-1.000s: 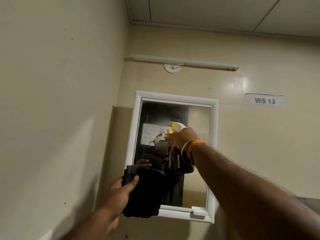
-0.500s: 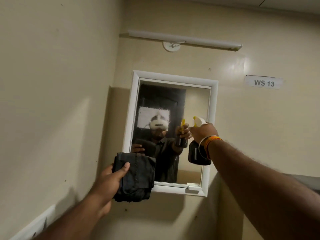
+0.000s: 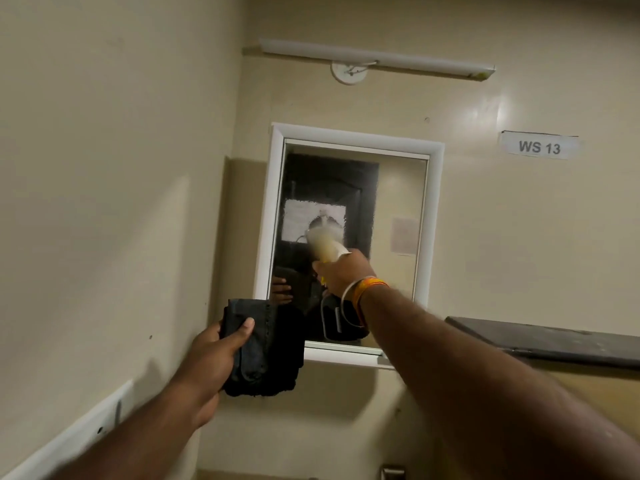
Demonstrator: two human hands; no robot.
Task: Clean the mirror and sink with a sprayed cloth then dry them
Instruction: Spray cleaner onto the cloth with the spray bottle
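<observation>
A white-framed mirror (image 3: 398, 188) hangs on the beige wall ahead. My right hand (image 3: 344, 273) is raised in front of the glass, gripping a spray bottle (image 3: 325, 244) with a white and yellow head and a dark body; its nozzle points at the middle of the mirror. Fine spray marks speckle the glass around the reflected paper. My left hand (image 3: 216, 355) holds a folded dark cloth (image 3: 265, 348) at the mirror's lower left corner, covering part of the frame. The sink is out of view.
A tube light (image 3: 377, 58) is mounted above the mirror. A label reading WS 13 (image 3: 538, 145) sticks to the wall on the right. A dark shelf (image 3: 547, 341) juts out at right. The left wall stands close, with a white trim strip (image 3: 69, 441).
My right hand swung the spray bottle from the mirror's right edge back to its middle. The view shifted; the cloth in my left hand stayed at the lower left corner.
</observation>
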